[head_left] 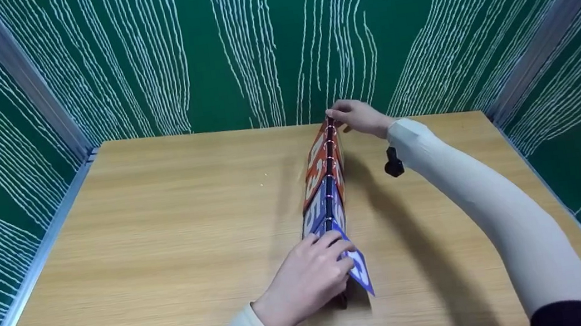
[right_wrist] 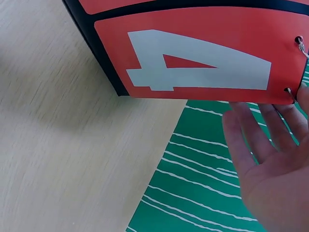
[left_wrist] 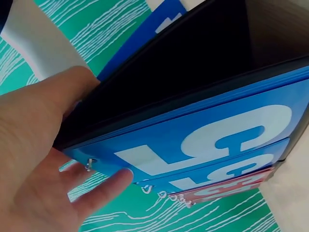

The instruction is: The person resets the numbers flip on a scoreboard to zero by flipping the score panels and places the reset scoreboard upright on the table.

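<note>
A tabletop flip scoreboard (head_left: pixel 316 185) with red and blue number cards stands tent-like on the table, its ringed spine running away from me. At the near end my left hand (head_left: pixel 310 272) grips the top of the spine, with fingertips on a blue card (left_wrist: pixel 217 140) bearing a white digit. Another blue card (head_left: pixel 361 274) swings out to the right beside those fingers. My right hand (head_left: pixel 360 117) pinches the far top corner, next to a red card (right_wrist: pixel 203 63) with a white 4. The inside between the black boards (left_wrist: pixel 193 63) is dark.
The scoreboard rests on a light wooden table (head_left: pixel 191 215). Green walls (head_left: pixel 203 56) with wavy white lines enclose its back and sides. Grey metal strips (head_left: pixel 27 80) run along the corners. A small black object (head_left: pixel 393 163) hangs at the right wrist.
</note>
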`<state>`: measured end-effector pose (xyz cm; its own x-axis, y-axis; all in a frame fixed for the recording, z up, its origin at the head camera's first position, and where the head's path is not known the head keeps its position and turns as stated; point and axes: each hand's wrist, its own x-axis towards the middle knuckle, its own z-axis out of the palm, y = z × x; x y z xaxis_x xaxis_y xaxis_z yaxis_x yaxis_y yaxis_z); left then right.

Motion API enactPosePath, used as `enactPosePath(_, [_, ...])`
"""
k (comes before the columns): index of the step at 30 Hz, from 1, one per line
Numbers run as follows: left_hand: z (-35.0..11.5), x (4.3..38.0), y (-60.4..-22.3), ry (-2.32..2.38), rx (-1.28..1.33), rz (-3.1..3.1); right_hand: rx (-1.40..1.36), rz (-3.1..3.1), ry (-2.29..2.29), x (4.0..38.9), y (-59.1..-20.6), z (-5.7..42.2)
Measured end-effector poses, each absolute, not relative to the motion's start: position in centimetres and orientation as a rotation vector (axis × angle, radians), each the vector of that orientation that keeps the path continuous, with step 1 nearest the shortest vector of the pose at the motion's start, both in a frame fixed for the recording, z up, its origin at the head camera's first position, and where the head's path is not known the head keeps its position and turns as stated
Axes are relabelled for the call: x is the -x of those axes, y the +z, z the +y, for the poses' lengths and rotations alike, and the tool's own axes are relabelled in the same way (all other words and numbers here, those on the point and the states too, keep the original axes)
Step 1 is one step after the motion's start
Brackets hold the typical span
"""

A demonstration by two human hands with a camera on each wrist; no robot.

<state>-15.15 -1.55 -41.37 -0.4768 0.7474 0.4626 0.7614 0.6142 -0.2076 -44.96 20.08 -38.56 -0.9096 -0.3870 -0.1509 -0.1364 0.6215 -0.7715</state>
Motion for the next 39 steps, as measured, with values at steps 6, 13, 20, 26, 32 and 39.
enactPosePath(6, [-1.9, 15.1, -41.3, -0.048, 1.213, -2.367, 0.404, 2.493, -1.23, 44.0, -37.9, 19.8])
enactPosePath(13, [-2.1, 15.3, -41.3, -0.07, 1.234, -2.35, 0.415, 2.507, -1.202, 41.6, -36.0, 19.2])
enactPosePath(20, [-2.5, 15.8, -41.6, -0.164, 1.262, -2.371, 0.411, 2.516, -1.207, 41.1, -35.6, 19.0])
enactPosePath(26, [-2.6, 15.9, -41.6, -0.166, 1.248, -2.349, 0.395, 2.533, -1.222, 44.0, -38.2, 19.9])
enactPosePath(32, [-2.4, 15.8, -41.7, -0.185, 1.219, -2.382, 0.397, 2.545, -1.223, 44.4, -38.8, 20.2])
enactPosePath(39, [-2.7, 15.7, -41.6, -0.204, 1.156, -2.379, 0.403, 2.581, -1.202, 44.3, -38.8, 20.2])
